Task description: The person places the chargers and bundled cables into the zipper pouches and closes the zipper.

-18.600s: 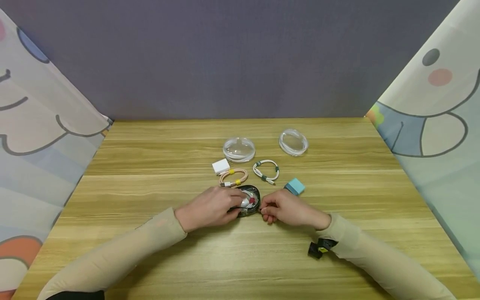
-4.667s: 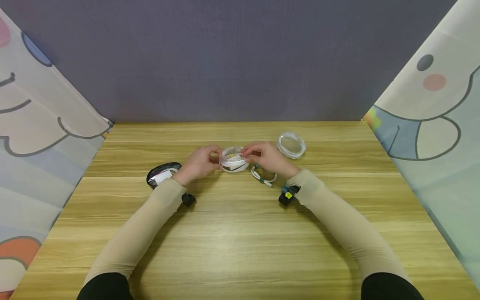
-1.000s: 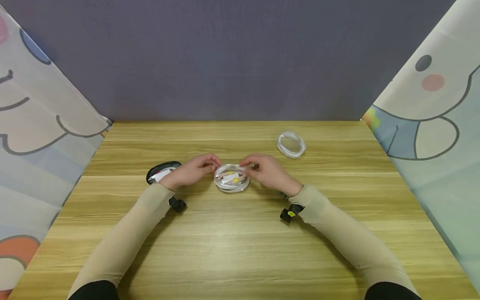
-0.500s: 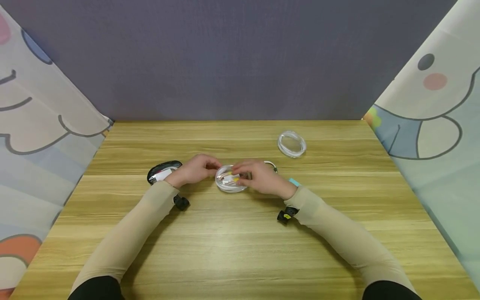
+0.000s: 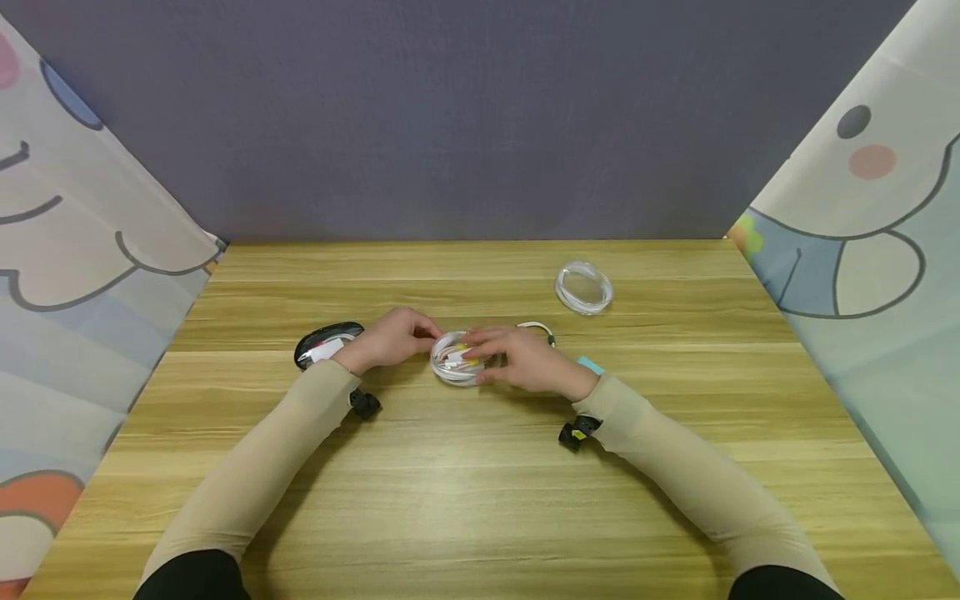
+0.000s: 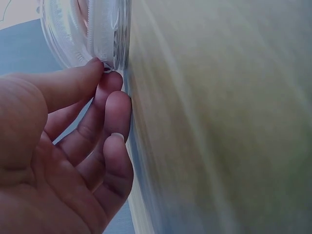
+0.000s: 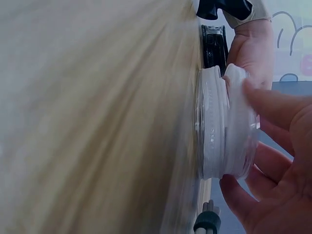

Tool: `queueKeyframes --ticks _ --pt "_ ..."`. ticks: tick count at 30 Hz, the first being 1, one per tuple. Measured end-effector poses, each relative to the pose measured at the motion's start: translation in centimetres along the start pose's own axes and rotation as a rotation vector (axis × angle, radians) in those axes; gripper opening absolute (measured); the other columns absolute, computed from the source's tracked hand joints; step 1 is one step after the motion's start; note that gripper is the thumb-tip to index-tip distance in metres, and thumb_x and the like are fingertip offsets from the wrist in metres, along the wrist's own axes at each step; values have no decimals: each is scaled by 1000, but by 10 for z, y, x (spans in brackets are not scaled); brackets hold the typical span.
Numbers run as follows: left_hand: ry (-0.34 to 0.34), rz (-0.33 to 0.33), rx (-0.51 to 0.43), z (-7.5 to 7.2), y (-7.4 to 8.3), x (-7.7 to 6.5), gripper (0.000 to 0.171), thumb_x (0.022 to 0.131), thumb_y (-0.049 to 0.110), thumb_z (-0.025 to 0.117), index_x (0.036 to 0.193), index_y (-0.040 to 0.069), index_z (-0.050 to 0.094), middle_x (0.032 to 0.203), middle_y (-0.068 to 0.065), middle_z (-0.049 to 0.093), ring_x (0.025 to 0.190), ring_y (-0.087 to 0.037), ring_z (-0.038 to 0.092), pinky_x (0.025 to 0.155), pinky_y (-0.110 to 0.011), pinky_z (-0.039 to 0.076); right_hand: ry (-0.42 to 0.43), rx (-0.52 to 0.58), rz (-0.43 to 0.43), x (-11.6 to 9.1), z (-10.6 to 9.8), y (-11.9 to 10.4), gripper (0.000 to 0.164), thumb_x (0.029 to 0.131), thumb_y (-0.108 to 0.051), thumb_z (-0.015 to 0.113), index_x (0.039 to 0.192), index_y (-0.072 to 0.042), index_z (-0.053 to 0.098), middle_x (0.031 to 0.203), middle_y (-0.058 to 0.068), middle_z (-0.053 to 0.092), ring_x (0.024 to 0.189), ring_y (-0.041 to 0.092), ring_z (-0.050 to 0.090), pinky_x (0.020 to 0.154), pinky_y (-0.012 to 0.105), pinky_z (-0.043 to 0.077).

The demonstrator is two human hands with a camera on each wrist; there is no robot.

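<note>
A round clear zip case (image 5: 446, 373) with a white zipper rim lies mid-table; a pinkish cable with yellow ties and a white charger show inside. At its left edge, my left hand (image 5: 396, 337) pinches the zipper end; the left wrist view shows thumb and index fingertip meeting on the case (image 6: 105, 29). From the other side my right hand (image 5: 525, 358) holds the case, thumb at the near side and fingers over the top. In the right wrist view the case (image 7: 214, 126) stands slightly parted along its rim, between thumb and fingers.
A black case (image 5: 324, 343) with white contents lies left, partly behind the left wrist. Behind the right hand show a white cable (image 5: 542, 326) with green ties and a light-blue block (image 5: 590, 364). A second clear case (image 5: 583, 288) lies farther back.
The black case went from the middle to the left. The pinkish cable and white charger went into the clear case, which came nearer. Lately my right hand slid left over the case.
</note>
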State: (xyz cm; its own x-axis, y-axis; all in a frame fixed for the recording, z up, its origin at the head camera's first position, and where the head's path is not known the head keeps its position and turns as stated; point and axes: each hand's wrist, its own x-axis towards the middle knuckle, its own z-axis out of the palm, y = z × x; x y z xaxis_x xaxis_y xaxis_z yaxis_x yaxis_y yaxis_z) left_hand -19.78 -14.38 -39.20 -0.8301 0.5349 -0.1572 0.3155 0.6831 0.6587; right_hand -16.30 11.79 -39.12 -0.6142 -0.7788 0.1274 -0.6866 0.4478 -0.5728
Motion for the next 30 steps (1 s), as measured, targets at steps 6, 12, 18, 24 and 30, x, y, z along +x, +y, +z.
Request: queueKeyframes --ticks 6,12,18,24,30 --pt "13 23 40 0 -1 0 13 98 14 65 102 13 77 98 1 72 84 -16 58 74 -34 45 29 9 -23 0 2 0 31 94 -22 70 122 -8 72 138 10 59 135 27 47 111 42 36" --pt "-2 19 20 1 0 1 16 97 15 66 109 12 77 107 -1 72 97 -19 63 84 -39 50 43 17 -5 0 3 -1 32 93 -22 73 121 -8 73 138 10 59 135 26 47 110 42 38" --pt "1 5 50 0 1 2 16 97 12 66 108 10 77 111 -5 72 104 -23 63 90 -42 49 48 27 13 -1 3 -1 32 92 -21 73 121 -8 73 137 10 60 134 26 48 110 41 38" --pt "14 14 100 1 1 4 14 99 13 62 101 12 76 102 -2 72 92 -19 62 85 -40 49 53 17 22 0 5 -2 31 92 -21 73 120 -8 73 137 10 60 133 25 49 108 40 40" --pt "5 7 150 1 2 0 16 102 12 56 104 12 72 102 -3 70 88 -18 59 81 -39 48 55 11 44 1 5 -3 30 91 -20 74 119 -8 73 136 9 61 133 24 50 109 39 40"
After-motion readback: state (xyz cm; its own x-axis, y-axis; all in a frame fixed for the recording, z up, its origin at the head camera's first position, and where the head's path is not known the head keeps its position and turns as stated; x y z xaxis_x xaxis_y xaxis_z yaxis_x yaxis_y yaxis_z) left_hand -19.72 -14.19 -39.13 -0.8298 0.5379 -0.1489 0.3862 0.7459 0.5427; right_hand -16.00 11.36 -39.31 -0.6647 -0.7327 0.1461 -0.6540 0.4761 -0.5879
